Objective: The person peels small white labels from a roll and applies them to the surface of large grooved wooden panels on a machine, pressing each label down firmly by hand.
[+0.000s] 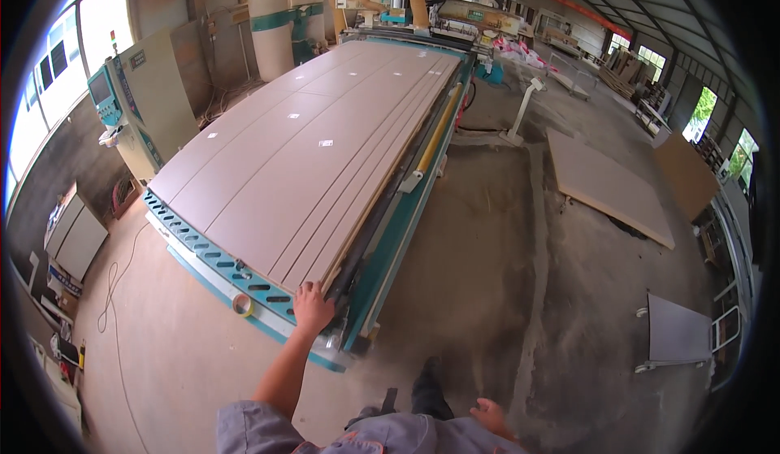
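Note:
My left hand (pixel 313 308) reaches to the near right corner of a large machine bed, its fingers apart and touching the end of the cut panel strips. Those strips belong to a pale pinkish-grey board (pixel 301 153), which lies flat on the bed and is divided by long straight cuts. Several small white labels (pixel 326 143) are stuck on it. Down by my right side hangs my right hand (pixel 490 416), loosely open, with nothing seen in it. A roll of tape (pixel 243 305) sits on the bed's teal slotted front edge (pixel 211 247).
A control cabinet (pixel 154 88) stands left of the bed. A yellow roller (pixel 439 133) runs along its right side. Farther right, a large board (pixel 605 186) lies low over the floor, near a flat trolley (pixel 678 330). A cable (pixel 114 291) trails across the left floor.

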`<action>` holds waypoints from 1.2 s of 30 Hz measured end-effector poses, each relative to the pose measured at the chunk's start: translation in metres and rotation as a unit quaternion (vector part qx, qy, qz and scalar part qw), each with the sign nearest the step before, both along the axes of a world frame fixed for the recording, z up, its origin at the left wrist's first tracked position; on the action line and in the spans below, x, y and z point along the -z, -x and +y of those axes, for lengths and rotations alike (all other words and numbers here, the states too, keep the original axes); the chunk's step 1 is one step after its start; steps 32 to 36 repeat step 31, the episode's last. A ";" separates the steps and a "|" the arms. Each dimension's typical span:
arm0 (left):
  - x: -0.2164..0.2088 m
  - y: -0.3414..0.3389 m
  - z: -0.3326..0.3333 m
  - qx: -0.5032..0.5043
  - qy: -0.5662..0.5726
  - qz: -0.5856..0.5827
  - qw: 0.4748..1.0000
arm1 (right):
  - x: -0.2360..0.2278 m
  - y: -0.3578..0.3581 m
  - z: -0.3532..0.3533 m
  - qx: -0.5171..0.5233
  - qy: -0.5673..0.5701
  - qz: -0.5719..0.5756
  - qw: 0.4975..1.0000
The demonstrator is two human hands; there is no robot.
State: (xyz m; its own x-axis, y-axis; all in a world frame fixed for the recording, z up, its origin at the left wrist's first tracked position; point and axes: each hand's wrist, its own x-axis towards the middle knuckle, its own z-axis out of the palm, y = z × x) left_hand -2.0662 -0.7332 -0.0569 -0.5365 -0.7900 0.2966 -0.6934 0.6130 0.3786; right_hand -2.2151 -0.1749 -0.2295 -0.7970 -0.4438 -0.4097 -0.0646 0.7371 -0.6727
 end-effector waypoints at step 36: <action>-0.007 0.289 -0.151 -0.192 -0.046 -0.123 0.972 | -0.119 0.611 -0.522 -0.274 0.055 0.015 0.960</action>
